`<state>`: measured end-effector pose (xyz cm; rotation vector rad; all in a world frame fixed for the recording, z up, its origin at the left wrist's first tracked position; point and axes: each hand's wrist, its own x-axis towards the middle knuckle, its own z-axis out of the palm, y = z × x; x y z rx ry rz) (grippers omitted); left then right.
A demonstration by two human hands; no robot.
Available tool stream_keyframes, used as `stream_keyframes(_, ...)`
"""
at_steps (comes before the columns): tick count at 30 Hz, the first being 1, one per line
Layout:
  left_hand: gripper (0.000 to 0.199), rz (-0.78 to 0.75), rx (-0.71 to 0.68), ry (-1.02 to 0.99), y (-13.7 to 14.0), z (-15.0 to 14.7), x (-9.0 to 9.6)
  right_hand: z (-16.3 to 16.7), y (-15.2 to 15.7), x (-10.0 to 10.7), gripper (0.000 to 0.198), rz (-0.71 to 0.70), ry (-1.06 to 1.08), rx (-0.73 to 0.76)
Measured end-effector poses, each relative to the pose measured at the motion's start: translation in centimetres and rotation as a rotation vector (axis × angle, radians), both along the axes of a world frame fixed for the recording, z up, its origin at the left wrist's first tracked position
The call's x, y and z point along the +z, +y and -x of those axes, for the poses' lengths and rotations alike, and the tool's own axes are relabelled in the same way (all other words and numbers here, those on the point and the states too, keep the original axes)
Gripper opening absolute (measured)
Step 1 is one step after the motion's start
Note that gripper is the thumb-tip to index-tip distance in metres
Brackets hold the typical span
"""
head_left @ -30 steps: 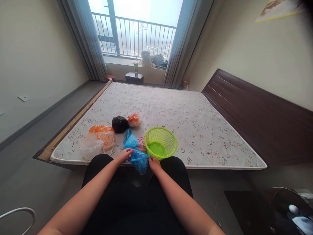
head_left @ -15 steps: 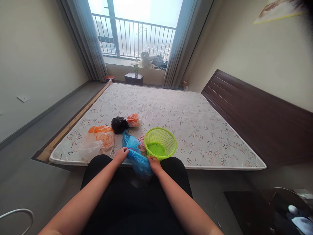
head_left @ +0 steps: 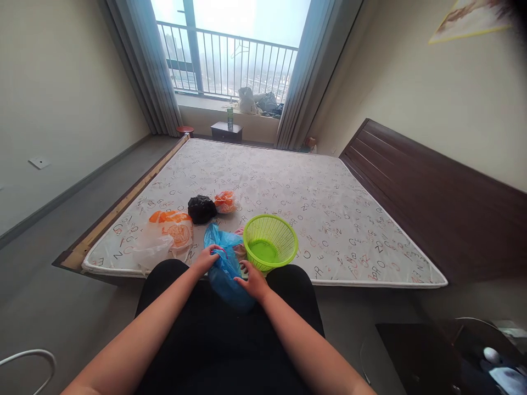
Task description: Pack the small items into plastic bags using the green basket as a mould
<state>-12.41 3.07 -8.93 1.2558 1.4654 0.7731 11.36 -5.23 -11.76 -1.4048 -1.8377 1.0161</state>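
Hands at a blue plastic bag, green basket alongside, patterned mattress.

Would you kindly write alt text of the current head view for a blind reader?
A person's left hand grips a blue bag, the right hand open beside it. A green basket, a black bag and an orange-printed bag rest on the mattress beyond.

Plain black clothing was worn across the lap and both legs, its dark, unpatterned cloth drawn smoothly over the rounded left knee and right knee. The left forearm and right forearm were left uncovered, as were the left hand and right hand, both bare-fingered.
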Motion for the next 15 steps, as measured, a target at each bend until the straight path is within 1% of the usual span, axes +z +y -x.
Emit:
stream_keyframes(3,0.028,-0.066,-0.183,0.021,-0.7,-0.8,0.2,0.8,-0.7,0.6,0.055,-0.059,0.108,0.09)
stream_keyframes(5,0.032,-0.089,-0.278,0.005,-1.1,-1.2,0.0,1.5,-1.1,0.6,0.065,-0.027,0.109,0.123)
stream_keyframes(7,0.036,-0.112,-0.339,-0.014,-1.3,-1.3,-0.2,2.2,-1.3,0.3,0.077,0.053,0.025,0.109)
stream_keyframes(8,0.037,-0.118,-0.351,-0.019,-1.3,-1.3,-0.4,2.4,-1.3,0.1,0.074,0.092,-0.026,0.094)
stream_keyframes(9,0.039,-0.121,-0.351,-0.02,-1.4,-1.3,-0.5,2.5,-1.2,-0.1,0.064,0.121,-0.069,0.081)
stream_keyframes(10,0.041,-0.121,-0.345,-0.016,-1.4,-1.2,-0.5,2.5,-1.1,-0.3,0.05,0.138,-0.099,0.073)
stream_keyframes(11,0.044,-0.119,-0.337,-0.005,-1.4,-1.1,-0.6,2.4,-0.9,-0.4,0.037,0.14,-0.11,0.06)
stream_keyframes(12,0.048,-0.121,-0.328,0.01,-1.3,-1.0,-0.7,2.1,-0.7,-0.5,0.029,0.13,-0.1,0.032)
stream_keyframes(14,0.053,-0.142,-0.32,0.049,-1.3,-0.7,-0.9,1.3,-0.1,-0.3,0.026,0.102,-0.045,-0.071)
stream_keyframes(15,0.053,-0.159,-0.31,0.075,-1.2,-0.6,-1.1,0.8,0.2,-0.1,0.026,0.091,-0.007,-0.133)
